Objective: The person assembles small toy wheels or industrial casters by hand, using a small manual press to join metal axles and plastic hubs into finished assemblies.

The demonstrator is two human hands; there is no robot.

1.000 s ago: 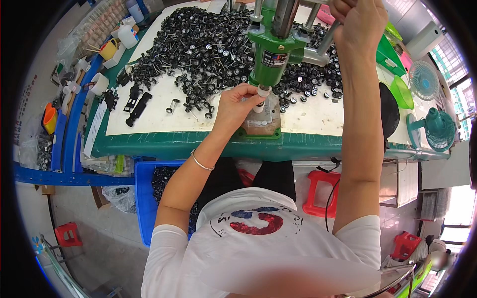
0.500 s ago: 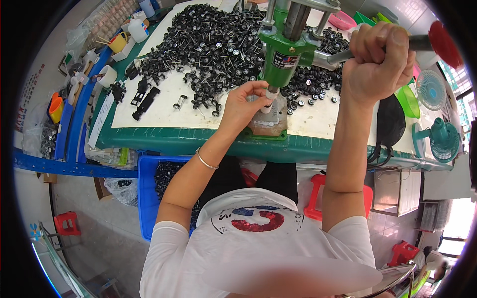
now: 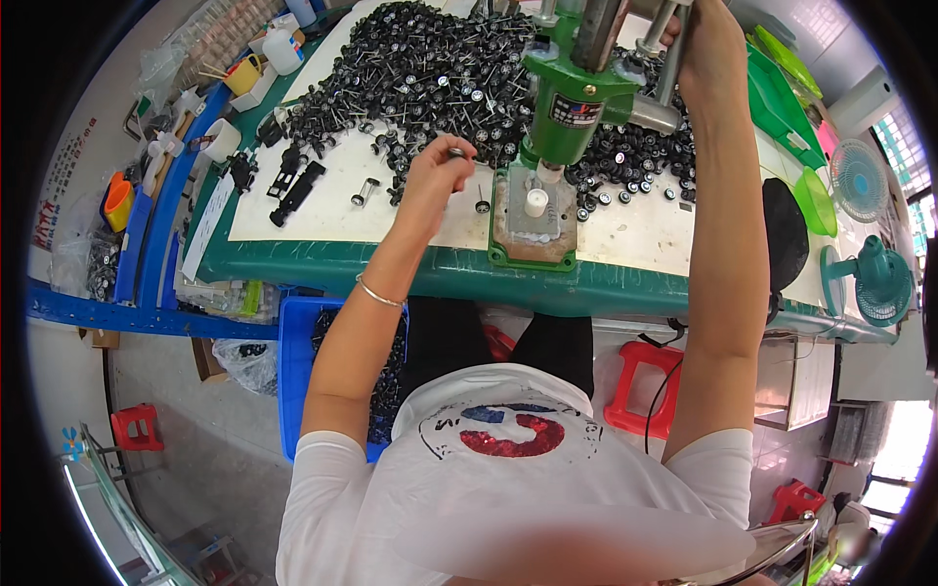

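Note:
My left hand (image 3: 430, 181) hovers over the white table mat, just left of the green hand press (image 3: 576, 93), pinching a small black wheel piece (image 3: 456, 153) between its fingertips. Under the press head sits a white fixture (image 3: 534, 202) on the press base plate (image 3: 508, 256). My right hand (image 3: 705, 54) is raised at the top of the view, closed around the press lever. A large pile of black wheels on metal axles (image 3: 430, 68) covers the far part of the table, and a few loose wheel pieces (image 3: 363, 190) lie near my left hand.
Black toy chassis parts (image 3: 293, 190) lie at the left of the mat. A blue bin (image 3: 293, 352) of dark parts stands under the green table edge (image 3: 342, 262). Red stools (image 3: 650, 386), green fans (image 3: 879, 273), green trays (image 3: 782, 93) and white bottles (image 3: 283, 49) surround the table.
My right hand pulled the lever down, then raised it again. My left hand left the press base and moved left, now holding a wheel piece.

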